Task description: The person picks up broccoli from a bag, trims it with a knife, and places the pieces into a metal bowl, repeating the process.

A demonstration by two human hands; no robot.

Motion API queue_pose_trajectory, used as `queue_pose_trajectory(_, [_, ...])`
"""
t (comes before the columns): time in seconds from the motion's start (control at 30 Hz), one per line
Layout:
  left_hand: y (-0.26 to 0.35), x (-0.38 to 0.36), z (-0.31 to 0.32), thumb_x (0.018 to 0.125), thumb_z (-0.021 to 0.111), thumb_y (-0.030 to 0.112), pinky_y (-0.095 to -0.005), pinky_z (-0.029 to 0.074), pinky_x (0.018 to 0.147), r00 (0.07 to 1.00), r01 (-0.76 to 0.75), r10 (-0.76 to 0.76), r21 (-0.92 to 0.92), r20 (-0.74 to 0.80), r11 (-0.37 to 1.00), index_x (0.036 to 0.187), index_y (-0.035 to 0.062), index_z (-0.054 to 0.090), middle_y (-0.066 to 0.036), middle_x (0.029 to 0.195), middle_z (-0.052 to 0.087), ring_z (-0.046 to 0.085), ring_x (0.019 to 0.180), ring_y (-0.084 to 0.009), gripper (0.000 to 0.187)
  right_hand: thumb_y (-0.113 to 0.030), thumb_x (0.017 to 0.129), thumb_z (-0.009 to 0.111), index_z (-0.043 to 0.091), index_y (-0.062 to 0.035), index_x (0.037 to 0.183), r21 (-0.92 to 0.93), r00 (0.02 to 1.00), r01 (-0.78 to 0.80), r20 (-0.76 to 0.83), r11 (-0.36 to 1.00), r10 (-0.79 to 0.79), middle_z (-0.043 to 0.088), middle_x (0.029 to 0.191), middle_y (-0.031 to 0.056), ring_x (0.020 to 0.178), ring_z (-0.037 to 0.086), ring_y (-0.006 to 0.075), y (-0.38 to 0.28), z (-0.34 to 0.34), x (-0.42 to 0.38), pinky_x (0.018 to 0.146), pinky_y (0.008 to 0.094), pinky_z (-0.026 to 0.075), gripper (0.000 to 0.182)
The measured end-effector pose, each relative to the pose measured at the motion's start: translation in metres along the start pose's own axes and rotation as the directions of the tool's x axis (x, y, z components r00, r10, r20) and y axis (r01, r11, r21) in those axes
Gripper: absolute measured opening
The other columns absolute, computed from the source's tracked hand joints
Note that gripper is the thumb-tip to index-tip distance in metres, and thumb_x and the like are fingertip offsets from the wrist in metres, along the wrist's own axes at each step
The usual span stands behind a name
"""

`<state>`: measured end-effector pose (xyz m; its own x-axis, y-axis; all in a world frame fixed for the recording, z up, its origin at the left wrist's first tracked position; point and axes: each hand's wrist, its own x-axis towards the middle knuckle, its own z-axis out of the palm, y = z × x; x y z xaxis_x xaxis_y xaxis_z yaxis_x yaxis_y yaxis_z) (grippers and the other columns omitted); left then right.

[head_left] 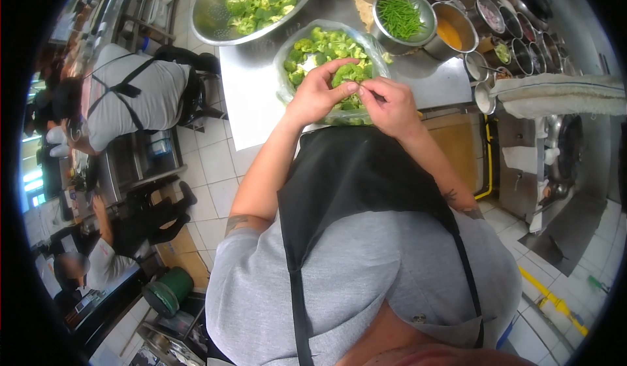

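My left hand [319, 95] is closed round a broccoli floret [351, 73], its thumb along the near side. The fingers of my right hand [392, 107] are pinched at the floret's lower edge, beside the left thumb. Something thin and dark shows at that pinch, too small to name. Both hands are above a bowl lined with a clear plastic bag [285, 89], which holds several broccoli pieces [326, 42]. Beyond it, to the left, a large steel colander [208, 25] contains more broccoli.
Chopped green vegetables fill a steel bowl [400, 18] beside a pot of orange liquid [449, 34]. Several small containers stand at the right, near a hanging towel [555, 95]. Two people work at the left, one in a grey shirt [137, 98]. A green bin [171, 289] stands behind.
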<state>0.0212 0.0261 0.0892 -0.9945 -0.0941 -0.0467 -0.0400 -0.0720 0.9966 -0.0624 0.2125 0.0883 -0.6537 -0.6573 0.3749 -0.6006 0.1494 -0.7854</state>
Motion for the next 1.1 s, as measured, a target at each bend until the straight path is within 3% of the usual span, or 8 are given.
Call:
queue_pose_trajectory(0.23, [-0.014,0.005,0.013,0.091,0.081,0.011,-0.0183,0.046,0.065,0.963,-0.201,0.176,-0.111,-0.202,0.973,0.135,0.0027,0.061,0.002,0.098,0.065,0.058,0.077,-0.0018,0.049,-0.009,0.096,0.072,0.071,0.0016,0.097,0.275,0.981,-0.188,0.004,0.943,0.194,0.070,0.077,0.0071,0.066,0.064,0.0100,0.006,0.005,-0.007,0.060,0.0289,0.050,0.011])
queue_pose_trajectory(0.33, [-0.012,0.006,-0.001,0.083,0.091,0.024,-0.0221,0.047,0.076,0.939,-0.242,0.300,0.293,-0.171,0.925,0.128,-0.0001,0.064,0.000,0.094,0.061,0.055,0.085,-0.0058,0.057,-0.010,0.099,0.070,0.071,0.0031,0.098,0.332,0.963,-0.229,-0.060,0.915,0.263,0.071,0.079,0.0040,0.071,0.061,0.0053,0.009,0.007,-0.009,0.062,0.0259,0.049,0.013])
queue_pose_trajectory(0.43, [-0.006,0.003,-0.001,0.079,0.093,0.028,-0.0263,0.050,0.078,0.981,0.013,0.002,0.075,-0.194,0.997,0.124,-0.0008,0.067,0.001,0.088,0.062,0.057,0.081,-0.0101,0.060,-0.010,0.100,0.070,0.071,0.0035,0.099,0.310,0.969,-0.197,-0.080,0.930,0.232,0.072,0.079,0.0040,0.071,0.062,0.0061,0.005,0.001,-0.006,0.062,0.0251,0.049,0.014])
queue_pose_trajectory(0.53, [0.000,0.000,-0.002,0.079,0.093,0.028,-0.0276,0.049,0.072,0.974,0.108,-0.070,0.167,-0.218,0.980,0.121,0.0011,0.071,0.002,0.080,0.060,0.055,0.073,-0.0100,0.055,-0.008,0.101,0.069,0.071,0.0026,0.101,0.297,0.972,-0.207,-0.045,0.932,0.231,0.063,0.077,-0.0047,0.069,0.052,0.0009,0.003,-0.001,-0.006,0.060,0.0202,0.041,0.011])
queue_pose_trajectory(0.63, [-0.008,0.003,-0.001,0.078,0.094,0.030,-0.0260,0.044,0.061,0.950,-0.108,0.184,0.287,-0.251,0.952,0.120,0.0012,0.072,0.002,0.077,0.058,0.050,0.069,-0.0064,0.056,-0.010,0.097,0.072,0.073,0.0034,0.098,0.236,0.978,-0.205,0.006,0.950,0.209,0.073,0.080,0.0079,0.070,0.065,0.0084,0.004,-0.005,-0.006,0.063,0.0274,0.052,0.013])
queue_pose_trajectory(0.73, [0.010,-0.001,-0.001,0.082,0.090,0.025,-0.0221,0.047,0.066,0.971,0.087,-0.009,0.318,-0.238,0.944,0.123,0.0014,0.069,0.000,0.096,0.069,0.058,0.076,-0.0036,0.052,-0.010,0.095,0.074,0.073,0.0033,0.098,0.206,0.988,-0.150,0.002,0.967,0.153,0.074,0.081,0.0112,0.069,0.068,0.0125,0.005,-0.004,-0.005,0.063,0.0294,0.053,0.013])
queue_pose_trajectory(0.83, [0.013,-0.001,0.001,0.074,0.096,0.033,-0.0288,0.048,0.068,0.967,0.144,-0.074,0.285,-0.242,0.948,0.120,0.0003,0.072,-0.003,0.082,0.066,0.057,0.074,-0.0113,0.061,-0.010,0.094,0.074,0.073,0.0031,0.098,0.170,0.993,-0.112,-0.017,0.979,0.116,0.074,0.082,0.0143,0.068,0.069,0.0168,0.004,-0.005,-0.003,0.062,0.0311,0.053,0.013])
queue_pose_trajectory(1.1, [0.013,-0.001,-0.003,0.076,0.095,0.020,-0.0260,0.051,0.078,0.977,0.005,0.076,0.375,-0.200,0.927,0.123,0.0017,0.071,-0.004,0.113,0.067,0.062,0.093,-0.0108,0.056,-0.014,0.096,0.072,0.073,0.0004,0.097,0.100,0.992,-0.117,-0.040,0.988,0.121,0.072,0.081,0.0169,0.065,0.069,0.0239,0.005,-0.003,-0.002,0.061,0.0344,0.052,0.014])
